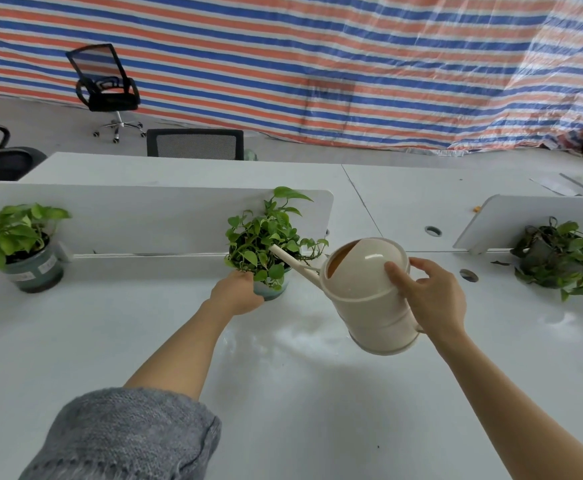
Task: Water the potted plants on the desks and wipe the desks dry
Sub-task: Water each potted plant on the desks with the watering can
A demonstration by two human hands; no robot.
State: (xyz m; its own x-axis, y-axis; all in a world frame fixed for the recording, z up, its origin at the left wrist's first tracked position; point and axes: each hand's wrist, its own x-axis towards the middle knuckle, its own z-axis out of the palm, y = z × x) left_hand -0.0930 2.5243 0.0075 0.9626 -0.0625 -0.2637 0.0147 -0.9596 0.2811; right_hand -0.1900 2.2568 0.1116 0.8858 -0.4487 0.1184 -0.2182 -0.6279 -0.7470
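Nearest me, over the wet-sheened desk (283,410), the right hand (428,299) grips the watering can (369,296) by its hidden handle, thumb on the dome. The can's spout runs up and to the left into the leaves of the middle potted plant (269,244). The left hand (236,294) cups its base, fingers curled round. I can't make out the spout tip or any stream of water.
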